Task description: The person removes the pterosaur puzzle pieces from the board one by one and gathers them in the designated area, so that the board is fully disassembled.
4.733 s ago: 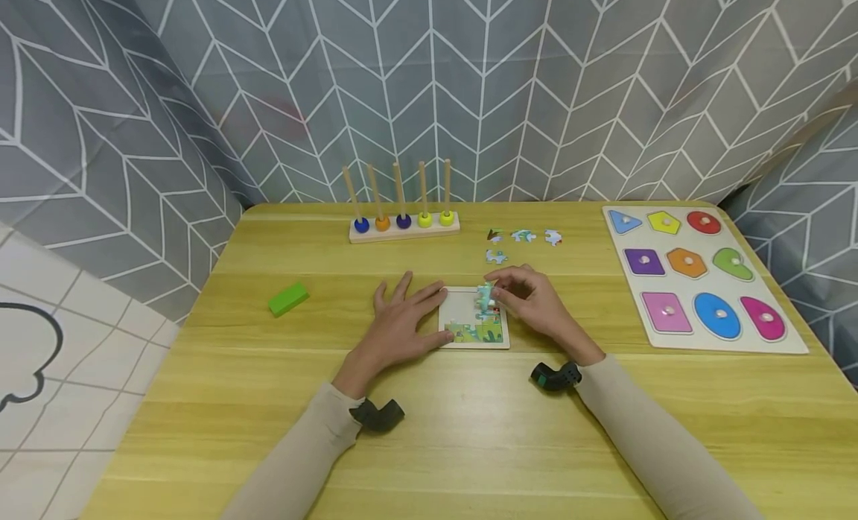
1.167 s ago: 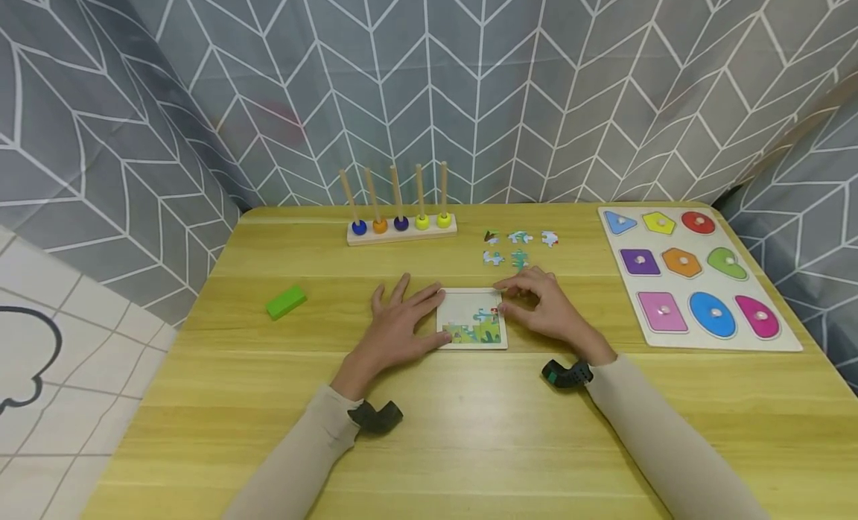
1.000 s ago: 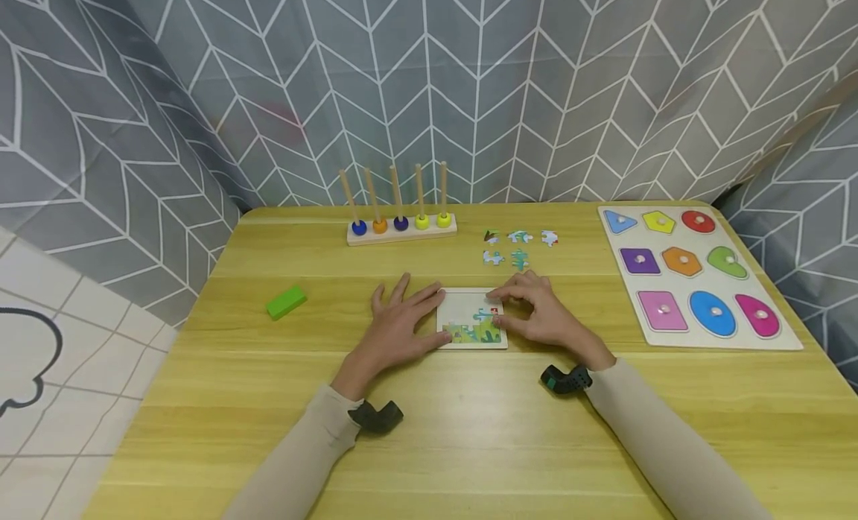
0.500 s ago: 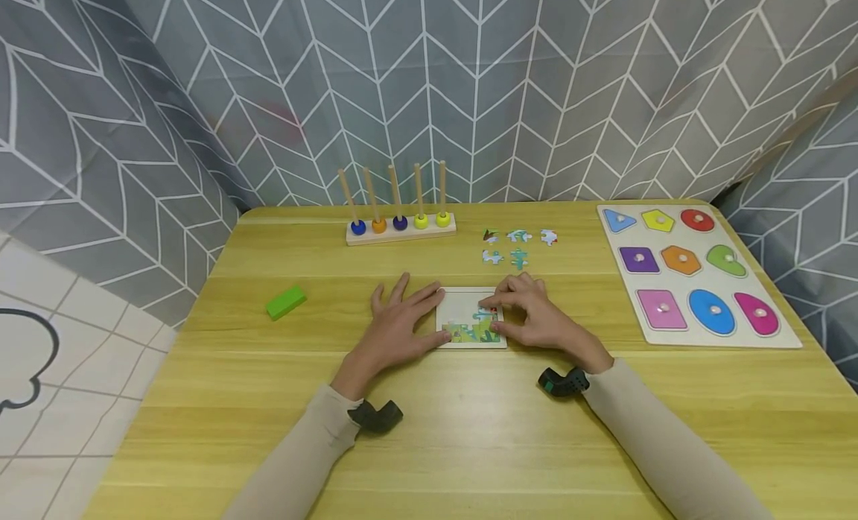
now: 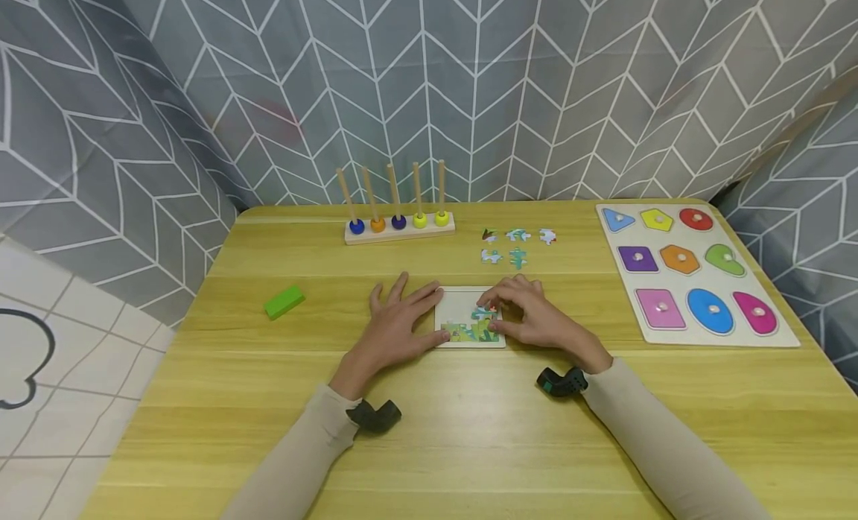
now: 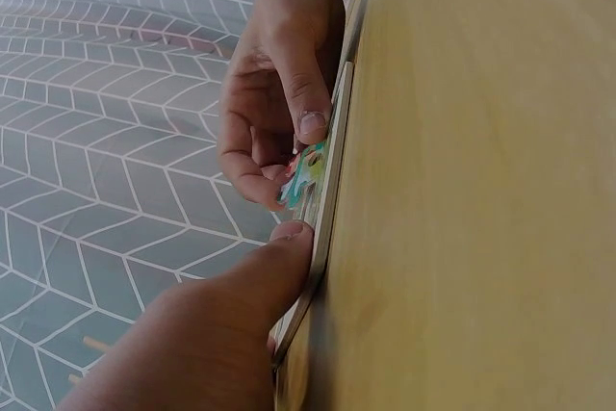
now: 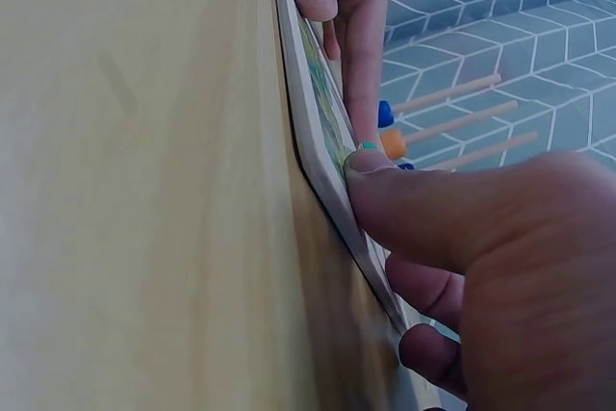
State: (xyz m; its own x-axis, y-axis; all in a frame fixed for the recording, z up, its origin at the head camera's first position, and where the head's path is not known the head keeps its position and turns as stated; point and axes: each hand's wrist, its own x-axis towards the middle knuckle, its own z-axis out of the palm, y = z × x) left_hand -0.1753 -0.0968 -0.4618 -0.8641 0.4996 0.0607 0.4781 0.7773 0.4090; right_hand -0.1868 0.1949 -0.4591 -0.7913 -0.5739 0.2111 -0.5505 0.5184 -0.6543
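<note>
A small wooden jigsaw tray point(image 5: 457, 299) lies on the table, its lower part filled with green pieces and its upper part bare. My left hand point(image 5: 398, 322) is spread flat at the tray's left side, with thumb and fingertip on its edge. At the right side my right hand point(image 5: 536, 317) pinches a puzzle piece point(image 6: 300, 180) between thumb and index finger. This teal piece has a red spot and tilts up from the tray in the left wrist view. My right fingers hide part of it in the head view. Several loose puzzle pieces point(image 5: 518, 258) lie behind the tray.
A peg stand point(image 5: 400, 232) with coloured beads stands at the back. On the right lies a shape board point(image 5: 690, 281) with knobbed pieces. A green block point(image 5: 284, 302) is on the left. A patterned curtain point(image 5: 442, 95) hangs behind the table point(image 5: 429, 430).
A teal piece held earlier in my right hand now lies with the loose pieces. My right hand has moved back over the tray and taken hold of the red-spotted piece. My left hand stays put.
</note>
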